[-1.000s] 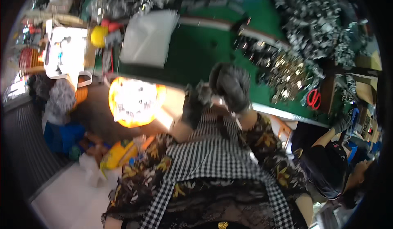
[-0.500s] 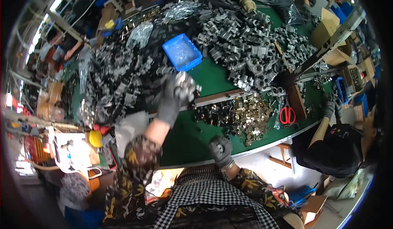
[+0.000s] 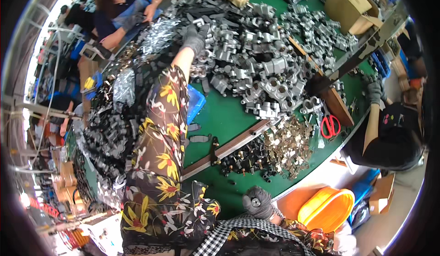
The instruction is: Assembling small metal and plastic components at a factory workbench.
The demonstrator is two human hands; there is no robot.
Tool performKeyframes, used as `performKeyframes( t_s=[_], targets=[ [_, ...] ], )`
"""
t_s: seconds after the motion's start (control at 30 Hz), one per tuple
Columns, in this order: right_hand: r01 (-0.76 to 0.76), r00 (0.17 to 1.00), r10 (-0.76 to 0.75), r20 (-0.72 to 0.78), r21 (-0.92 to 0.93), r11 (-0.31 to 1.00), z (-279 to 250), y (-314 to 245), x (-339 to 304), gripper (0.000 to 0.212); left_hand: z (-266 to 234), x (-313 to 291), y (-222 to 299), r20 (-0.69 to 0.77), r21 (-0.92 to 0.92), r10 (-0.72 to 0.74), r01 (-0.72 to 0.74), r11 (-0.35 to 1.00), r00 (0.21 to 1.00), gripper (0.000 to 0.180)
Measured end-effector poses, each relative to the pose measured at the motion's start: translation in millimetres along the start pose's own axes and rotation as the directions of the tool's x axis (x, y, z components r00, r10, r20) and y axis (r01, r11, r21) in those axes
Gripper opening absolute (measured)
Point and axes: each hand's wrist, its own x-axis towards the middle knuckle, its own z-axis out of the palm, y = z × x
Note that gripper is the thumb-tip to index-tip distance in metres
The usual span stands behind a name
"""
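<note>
My left hand (image 3: 195, 41), in a dark grey glove, reaches far across the table to the edge of a heap of grey metal castings (image 3: 270, 66). Its fingers are apart among the parts, and I see nothing clearly held. Close to my body, my right hand (image 3: 257, 203), gloved too, is closed on a small round metal part (image 3: 255, 202) with a ring-like end. Beyond this hand lie small black fittings (image 3: 247, 160) and a pile of shiny brass-coloured pieces (image 3: 289, 146). My left sleeve partly hides a blue plastic bin (image 3: 196, 104).
A wooden strip (image 3: 229, 149) crosses the green table (image 3: 224, 118), with a black lever (image 3: 215, 149) on it. Red-handled scissors (image 3: 330, 127) lie at the right. A metal post (image 3: 362, 50) slants over the table. Co-workers sit across and to the right. An orange basket (image 3: 326, 209) stands below.
My left hand has moved forward from above the near wooden strip to the far heap; the shiny casting at it before no longer shows there. My view has shifted; the right hand stays closed near my body.
</note>
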Motion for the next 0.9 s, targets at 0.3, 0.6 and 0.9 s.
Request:
performKeyframes(
  t_s=[0.3,0.6,0.9],
  targets=[
    [-0.347,0.915,0.395,-0.08,0.341,0.874,9.6,16.3,0.6,0.016,10.8,-85.9,56.3,-0.14,0.273,0.201,-0.158,0.949,0.969,0.05],
    [-0.337,0.918,0.393,-0.057,0.411,0.847,-17.8,19.5,1.3,0.022,33.3,-154.7,41.0,0.521,0.176,0.218,-0.354,0.919,0.825,0.048],
    [-0.3,0.903,0.394,-0.169,0.408,0.862,-65.0,19.1,-7.7,0.018,-77.9,-264.8,40.9,0.148,-0.036,-0.086,0.093,0.995,0.985,0.033]
  ],
)
